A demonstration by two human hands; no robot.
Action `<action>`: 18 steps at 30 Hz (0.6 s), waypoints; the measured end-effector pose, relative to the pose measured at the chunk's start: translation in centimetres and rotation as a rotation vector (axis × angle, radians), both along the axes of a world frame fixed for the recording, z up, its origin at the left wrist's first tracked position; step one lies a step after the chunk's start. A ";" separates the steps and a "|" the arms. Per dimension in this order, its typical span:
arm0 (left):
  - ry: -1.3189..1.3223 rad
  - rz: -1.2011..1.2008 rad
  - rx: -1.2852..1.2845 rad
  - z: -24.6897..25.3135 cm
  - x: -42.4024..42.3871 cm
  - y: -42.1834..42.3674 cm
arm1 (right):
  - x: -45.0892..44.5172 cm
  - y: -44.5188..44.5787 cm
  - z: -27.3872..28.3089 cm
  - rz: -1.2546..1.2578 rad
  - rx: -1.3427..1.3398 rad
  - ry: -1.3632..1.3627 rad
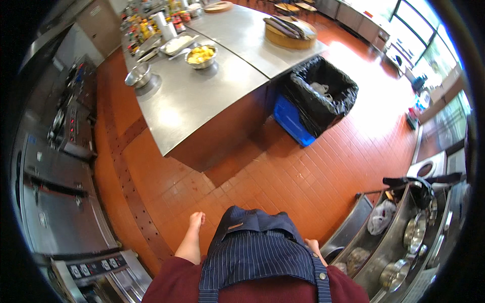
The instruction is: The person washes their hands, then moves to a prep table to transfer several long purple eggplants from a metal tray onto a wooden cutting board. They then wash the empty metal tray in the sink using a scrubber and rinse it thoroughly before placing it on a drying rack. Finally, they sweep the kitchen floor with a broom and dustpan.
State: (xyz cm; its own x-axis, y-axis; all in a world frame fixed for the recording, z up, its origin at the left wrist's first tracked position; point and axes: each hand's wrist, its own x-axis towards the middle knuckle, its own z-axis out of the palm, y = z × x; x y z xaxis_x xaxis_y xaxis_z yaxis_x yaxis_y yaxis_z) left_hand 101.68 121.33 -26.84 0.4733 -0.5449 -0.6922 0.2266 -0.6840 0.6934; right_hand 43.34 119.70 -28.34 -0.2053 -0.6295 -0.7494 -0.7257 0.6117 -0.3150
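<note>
My left hand hangs beside the striped apron, its fingers curled closed with nothing visible in them. On the other side, my right hand is partly hidden by the apron, and its fingers cannot be made out well. Neither hand touches the steel worktable ahead. On that table stand a metal bowl of yellow chunks, an empty metal bowl near the left edge and a tray of white food. Long dark eggplants lie on a thick round chopping block.
A bin with a black liner stands at the table's right end, by a blue plastic container. Steel sinks with pans are at lower right. Cooking equipment lines the left. Bottles crowd the table's far left.
</note>
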 end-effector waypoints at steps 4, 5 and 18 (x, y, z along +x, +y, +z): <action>-0.011 -0.062 -0.111 1.9 1.2 -9.9 | 3.8 -3.8 2.7 -0.147 0.096 -0.037; 0.003 -0.048 -0.110 1.3 1.4 -11.7 | 3.5 -4.3 1.0 -0.088 0.167 0.025; -0.055 -0.232 0.298 -3.9 -3.4 -12.3 | -1.2 -13.1 2.7 -0.572 0.219 -0.153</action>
